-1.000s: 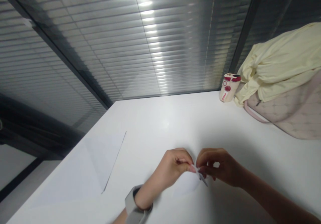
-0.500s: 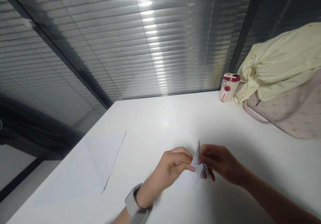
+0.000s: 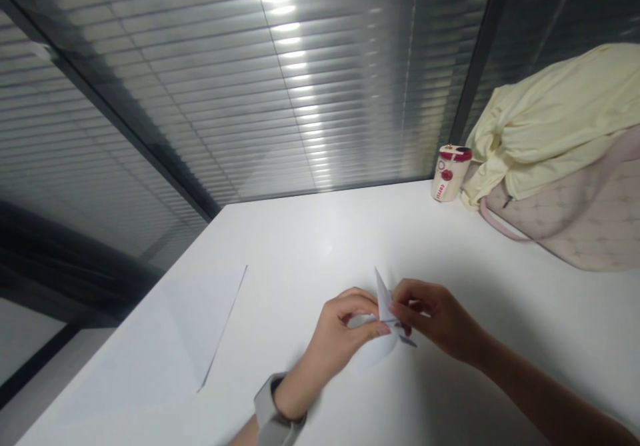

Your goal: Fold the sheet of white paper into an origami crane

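Note:
A small folded piece of white paper (image 3: 384,299) stands with a pointed flap up, just above the white table (image 3: 320,246). My left hand (image 3: 340,333), with a grey watch on its wrist, pinches the lower left of the paper between thumb and fingers. From the right, the fingers of my right hand (image 3: 435,316) are closed on the same fold. The lower part of the paper is hidden behind my fingers.
A flat white sheet (image 3: 200,319) lies on the table to the left. At the back right stand a small white and red cup (image 3: 447,173) and a pink quilted bag (image 3: 575,213) with a pale yellow cloth (image 3: 550,126) over it. Window blinds rise behind the table.
The paper's pointed flap has come up between my fingers; a second ago it lay low and mostly hidden. Both hands stayed close together and shifted a little toward the back.

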The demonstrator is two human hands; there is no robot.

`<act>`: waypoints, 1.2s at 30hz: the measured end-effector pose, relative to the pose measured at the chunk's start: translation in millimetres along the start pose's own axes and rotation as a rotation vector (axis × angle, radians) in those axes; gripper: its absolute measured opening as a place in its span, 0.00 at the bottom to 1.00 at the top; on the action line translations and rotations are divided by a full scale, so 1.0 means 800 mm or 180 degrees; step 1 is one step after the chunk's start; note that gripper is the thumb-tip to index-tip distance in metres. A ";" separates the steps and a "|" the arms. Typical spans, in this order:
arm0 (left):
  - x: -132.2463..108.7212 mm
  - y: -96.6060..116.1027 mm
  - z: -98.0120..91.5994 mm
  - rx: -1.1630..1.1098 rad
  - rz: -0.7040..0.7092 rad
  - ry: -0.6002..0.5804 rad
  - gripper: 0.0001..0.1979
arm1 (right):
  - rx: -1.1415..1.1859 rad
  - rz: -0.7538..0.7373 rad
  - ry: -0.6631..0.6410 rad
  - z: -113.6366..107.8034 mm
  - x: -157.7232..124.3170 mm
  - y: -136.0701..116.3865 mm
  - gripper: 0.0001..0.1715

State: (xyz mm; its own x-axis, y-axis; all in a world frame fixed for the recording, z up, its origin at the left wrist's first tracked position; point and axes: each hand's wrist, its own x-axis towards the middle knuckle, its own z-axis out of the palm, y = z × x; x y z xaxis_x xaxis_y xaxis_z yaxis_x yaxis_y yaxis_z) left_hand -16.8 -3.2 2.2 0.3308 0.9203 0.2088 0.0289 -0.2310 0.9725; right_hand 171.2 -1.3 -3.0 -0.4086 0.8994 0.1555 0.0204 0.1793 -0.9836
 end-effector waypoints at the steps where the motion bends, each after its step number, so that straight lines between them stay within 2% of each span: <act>1: 0.000 0.000 0.001 -0.0134 -0.0043 -0.0018 0.10 | -0.0035 -0.0031 0.0004 -0.001 0.000 -0.001 0.13; 5: -0.002 0.002 0.004 -0.0363 -0.0245 -0.0083 0.10 | -0.0346 -0.0200 0.0097 -0.001 0.002 -0.002 0.13; 10: -0.004 0.004 0.009 -0.0026 -0.0478 0.0090 0.11 | -0.0706 -0.0525 0.0191 0.003 0.004 0.001 0.13; 13: -0.006 0.003 0.008 0.0133 -0.0475 0.0312 0.13 | -0.0673 -0.0712 0.0251 0.004 0.005 0.008 0.06; 15: -0.007 0.004 0.006 0.0114 -0.0504 0.0468 0.15 | -0.0714 -0.0783 0.0684 0.002 0.008 0.016 0.08; 17: -0.007 0.006 0.004 0.0051 -0.0546 0.0564 0.16 | -0.0830 -0.0687 0.1377 -0.002 0.013 0.025 0.19; 19: -0.008 0.009 0.003 -0.0041 -0.0534 0.0565 0.15 | -0.0640 -0.0229 0.1875 -0.006 0.017 0.031 0.32; 20: -0.008 0.011 0.003 -0.0094 -0.0517 0.0543 0.14 | -0.0331 0.0120 0.1854 -0.006 0.019 0.032 0.38; 22: -0.009 0.016 0.003 -0.0180 -0.0482 0.0480 0.14 | 0.0554 0.0725 0.1284 -0.005 0.021 0.028 0.40; 24: -0.009 0.020 0.004 -0.0237 -0.0459 0.0420 0.13 | 0.1338 0.0951 0.0632 -0.002 0.021 0.021 0.32; 25: -0.009 0.021 0.005 -0.0260 -0.0452 0.0399 0.13 | 0.1593 0.0950 0.0465 0.000 0.020 0.018 0.28; 28: -0.009 0.023 0.008 -0.0361 -0.0433 0.0389 0.12 | 0.1932 0.0876 0.0524 0.004 0.018 0.012 0.20; 36: -0.006 0.013 0.014 -0.0578 -0.0346 0.0563 0.10 | 0.2115 0.0670 0.0583 0.006 0.019 0.013 0.18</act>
State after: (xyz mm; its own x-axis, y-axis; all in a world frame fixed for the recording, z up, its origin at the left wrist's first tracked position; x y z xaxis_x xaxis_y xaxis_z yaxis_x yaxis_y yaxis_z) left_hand -7.5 -13.7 9.8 0.1646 0.9811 0.1013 -0.1197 -0.0821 0.9894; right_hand 160.8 12.0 -11.2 -0.2963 0.9511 -0.0878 -0.5015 -0.2332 -0.8331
